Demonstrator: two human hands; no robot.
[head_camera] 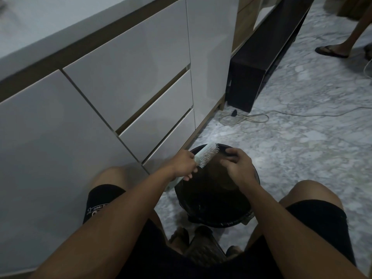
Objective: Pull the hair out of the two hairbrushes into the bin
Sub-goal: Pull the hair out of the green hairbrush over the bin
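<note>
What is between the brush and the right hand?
Nothing solid: in the head view, only the dark open bin shows between the hairbrush and right hand.

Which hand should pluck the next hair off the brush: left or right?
Right. The left hand grips the hairbrush by its handle, bristles turned toward the right hand, which hovers over the bin beside the bristles, fingers curled. Whether it already holds hair can't be seen.
</note>
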